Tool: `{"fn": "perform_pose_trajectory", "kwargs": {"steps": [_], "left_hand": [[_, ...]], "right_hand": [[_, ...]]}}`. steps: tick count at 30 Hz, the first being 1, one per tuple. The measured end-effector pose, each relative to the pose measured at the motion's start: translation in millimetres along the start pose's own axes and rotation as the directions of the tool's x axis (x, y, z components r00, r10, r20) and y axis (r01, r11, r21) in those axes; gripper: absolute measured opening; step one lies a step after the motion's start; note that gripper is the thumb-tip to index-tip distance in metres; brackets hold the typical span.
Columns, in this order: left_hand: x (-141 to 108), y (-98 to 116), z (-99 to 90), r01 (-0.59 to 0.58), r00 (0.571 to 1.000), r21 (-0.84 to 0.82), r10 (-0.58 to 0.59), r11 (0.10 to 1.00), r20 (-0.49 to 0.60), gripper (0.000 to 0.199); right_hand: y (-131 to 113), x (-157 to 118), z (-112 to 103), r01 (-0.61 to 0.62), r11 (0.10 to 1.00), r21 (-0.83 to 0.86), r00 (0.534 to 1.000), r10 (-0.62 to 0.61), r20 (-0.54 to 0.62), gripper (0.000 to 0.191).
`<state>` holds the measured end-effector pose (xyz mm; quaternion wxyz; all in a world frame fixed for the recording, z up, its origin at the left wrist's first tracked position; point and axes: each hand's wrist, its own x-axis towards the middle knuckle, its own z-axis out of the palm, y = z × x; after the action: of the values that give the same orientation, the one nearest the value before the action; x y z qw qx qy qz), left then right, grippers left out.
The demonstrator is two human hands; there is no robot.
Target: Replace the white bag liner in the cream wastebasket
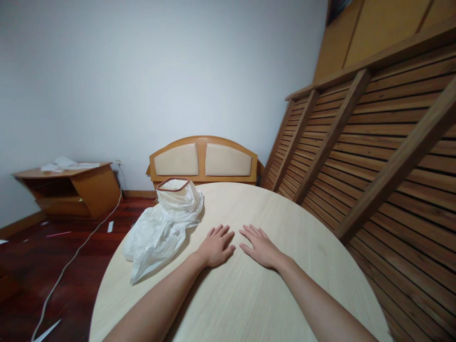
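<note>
- Plastic bag (153,247), white and crumpled, lies on the round table (245,304), near its left edge. It is beside the left hand (215,247), but apart from it.
- What seems to be a small bin (181,202) stands upright behind the loose part of the bag. I think the flat base keeps it steady, and the soft plastic slumps toward the person because nothing stiff supports it.
- A brown rim (172,190), almost square, goes around the mouth of this bin. Probably it is there to hold the plastic open.
- Inside the mouth I see only pale lining; the bottom is hidden. If the loose bag contains something, I cannot tell.
- The left hand rests palm down, it seems on the table top, with fingers a little apart and the thumb away from them. It grips nothing.
- The right hand (261,247) mirrors it, also palm down, fingers slightly apart, holding nothing. A gap is between both hands; perhaps they lie so only for rest.
- At far left, a low desk (98,192) carries white papers (67,164); its open shelf is too dark for me to read.
</note>
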<state>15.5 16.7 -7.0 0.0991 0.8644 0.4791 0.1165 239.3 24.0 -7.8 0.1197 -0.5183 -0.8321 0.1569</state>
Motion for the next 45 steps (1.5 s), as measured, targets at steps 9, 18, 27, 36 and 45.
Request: {"fn": "perform_pose_trajectory", "kwargs": {"steps": [9,18,27,36,45], "left_hand": [[-0.4,0.7,-0.6,0.003,1.000,0.007,-0.003,1.000,0.000,0.057],[0.0,1.6,-1.3,0.000,1.000,0.004,0.000,1.000,-0.007,0.056],[0.2,1.4,-0.6,0.005,1.000,-0.003,-0.005,1.000,-0.001,0.056],[0.0,1.4,-0.5,0.002,1.000,-0.002,-0.002,1.000,-0.003,0.056],[0.3,2.7,-2.5,0.001,1.000,-0.006,-0.001,1.000,-0.029,0.055]], "right_hand": [[3.8,1.7,2.9,0.004,1.000,-0.004,1.000,-0.004,-0.004,0.065],[5.6,1.9,3.0,0.013,1.000,-0.003,1.000,-0.013,-0.011,0.064],[6.5,2.6,3.3,0.010,1.000,-0.004,1.000,-0.010,-0.004,0.065],[6.8,1.2,2.7,0.018,1.000,0.002,1.000,-0.018,-0.014,0.065],[7.4,1.5,2.8,0.015,1.000,0.002,1.000,-0.015,-0.012,0.064]]}}
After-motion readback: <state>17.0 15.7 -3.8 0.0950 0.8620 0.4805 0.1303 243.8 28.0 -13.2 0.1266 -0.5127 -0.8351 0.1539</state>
